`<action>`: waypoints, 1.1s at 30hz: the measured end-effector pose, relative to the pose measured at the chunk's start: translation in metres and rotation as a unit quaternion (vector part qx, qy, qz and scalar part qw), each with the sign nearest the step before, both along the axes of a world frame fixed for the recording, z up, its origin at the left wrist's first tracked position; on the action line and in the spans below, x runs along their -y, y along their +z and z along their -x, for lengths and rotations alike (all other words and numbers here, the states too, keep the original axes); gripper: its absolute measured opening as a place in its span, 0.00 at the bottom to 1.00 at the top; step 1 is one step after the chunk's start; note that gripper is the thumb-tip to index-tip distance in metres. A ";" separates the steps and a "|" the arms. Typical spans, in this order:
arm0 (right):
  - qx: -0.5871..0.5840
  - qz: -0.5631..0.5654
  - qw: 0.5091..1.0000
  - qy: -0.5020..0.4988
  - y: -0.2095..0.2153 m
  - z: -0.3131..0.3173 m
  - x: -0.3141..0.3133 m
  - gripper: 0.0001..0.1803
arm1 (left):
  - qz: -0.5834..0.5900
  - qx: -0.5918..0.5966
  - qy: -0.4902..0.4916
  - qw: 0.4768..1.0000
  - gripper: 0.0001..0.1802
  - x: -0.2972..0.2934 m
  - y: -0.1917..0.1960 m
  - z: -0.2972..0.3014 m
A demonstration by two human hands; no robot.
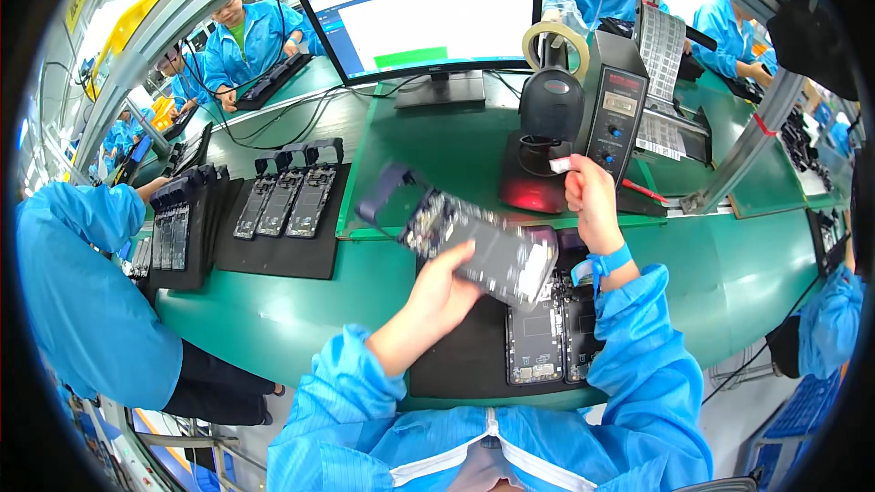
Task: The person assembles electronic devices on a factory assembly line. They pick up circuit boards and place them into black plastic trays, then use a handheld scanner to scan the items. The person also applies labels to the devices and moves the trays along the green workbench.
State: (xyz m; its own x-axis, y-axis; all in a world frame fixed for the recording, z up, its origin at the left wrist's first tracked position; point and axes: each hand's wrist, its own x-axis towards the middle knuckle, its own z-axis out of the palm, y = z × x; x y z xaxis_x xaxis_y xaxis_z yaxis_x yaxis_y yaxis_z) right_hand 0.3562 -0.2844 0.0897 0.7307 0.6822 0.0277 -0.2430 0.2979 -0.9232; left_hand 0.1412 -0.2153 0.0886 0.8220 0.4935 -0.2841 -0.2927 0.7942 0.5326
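Note:
My left hand (436,299) grips an opened phone assembly (483,251) and holds it tilted above the black mat. Its circuit board shows, and a dark purple bracket (387,191) sticks out at its upper left; motion blurs it slightly. Between the fingertips of my right hand (591,199) is a small white label (560,165), pinched just below the black barcode scanner (550,105). A blue wrist strap (609,262) circles my right wrist. More phone assemblies (534,346) lie on the black mat (456,360) under my hands, partly hidden by my right sleeve.
A monitor (424,14) stands at the back, left of a tape roll (556,29) and a black control box (615,96) with blue knobs. A label strip (661,50) hangs beside it. Further assemblies (283,203) rest on a mat at left, near a co-worker's blue sleeve (96,214).

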 end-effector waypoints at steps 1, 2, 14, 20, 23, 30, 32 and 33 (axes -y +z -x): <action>-0.016 -0.054 0.998 -0.023 -0.003 -0.002 0.003 0.13 | 0.000 0.021 0.023 1.000 0.16 -0.009 0.002 -0.019; -0.015 -0.077 0.996 -0.035 -0.001 -0.004 0.005 0.14 | 0.001 0.041 0.046 0.998 0.15 -0.019 -0.002 -0.038; 0.138 -0.193 0.970 -0.057 0.063 0.030 0.045 0.16 | -0.053 0.037 0.095 0.993 0.15 -0.045 0.003 -0.069; 0.259 -0.108 0.954 0.106 0.072 0.086 0.051 0.16 | -0.281 -0.025 0.161 0.946 0.19 -0.003 -0.006 0.018; 0.384 -0.107 0.902 0.165 0.062 0.107 0.057 0.21 | -0.388 -0.110 0.130 0.906 0.19 0.015 -0.023 0.054; 0.344 -0.116 0.907 0.215 0.055 0.140 0.048 0.17 | -0.505 -0.138 0.083 0.848 0.17 0.040 -0.036 0.067; 0.353 -0.109 0.911 0.184 0.056 0.144 0.049 0.17 | -0.532 -0.156 0.058 0.830 0.18 0.042 -0.024 0.066; 0.367 -0.110 0.909 0.165 0.056 0.147 0.047 0.17 | -0.525 -0.145 0.086 0.834 0.22 0.044 -0.026 0.064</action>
State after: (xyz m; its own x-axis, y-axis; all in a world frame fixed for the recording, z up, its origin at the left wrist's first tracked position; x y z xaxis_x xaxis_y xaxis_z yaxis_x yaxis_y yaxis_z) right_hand 0.2097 -0.3317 0.1459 0.2177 0.7791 0.5879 0.3041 0.5182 -0.7993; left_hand 0.0773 -0.2593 0.0621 0.6858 0.6986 0.2038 -0.0916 -0.1949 0.9765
